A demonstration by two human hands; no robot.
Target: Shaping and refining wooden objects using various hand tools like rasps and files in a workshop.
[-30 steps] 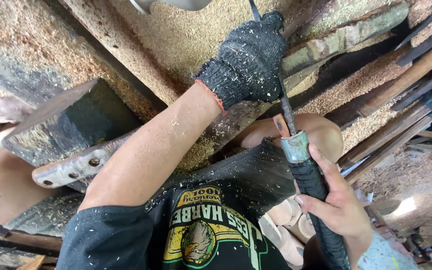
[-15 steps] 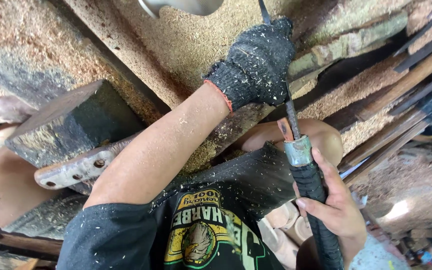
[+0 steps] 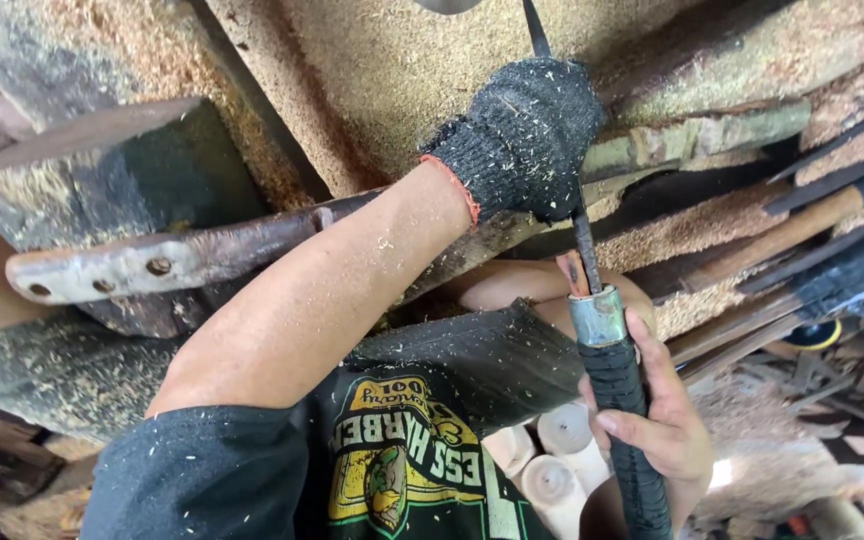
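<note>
1. Head view looks down at two hands working a long chisel [image 3: 586, 250] with a thin dark metal shaft.
2. One hand [image 3: 532, 135] wears a black knit glove with a red edge at the wrist. Its fingers are curled tight around the metal shaft, up near the top of the picture. Which hand is left and which is right cannot be told for sure; the gloved one looks like the left.
3. The bare hand [image 3: 657, 420] sits lower down, at the right. Its fingers are wrapped tight around the black handle [image 3: 627, 430] of the same tool, just under a shiny metal ring [image 3: 597, 316].
4. The tool runs from the bottom right up to the top middle, tilted a little.
5. Sawdust [image 3: 402, 60] covers the wood all around the gloved hand, and bits of it stick to the bare arm and the dark shirt [image 3: 252, 470].
6. A rusty flat metal bar [image 3: 152, 268] with holes lies at the left, next to a big dark wood block [image 3: 122, 170].
7. A few pale round wood pieces [image 3: 552, 470] sit close together near the bare hand.
8. More tools with long handles [image 3: 802, 225] lie at the right side.
9. No boxes, bowls or bins can be seen.
</note>
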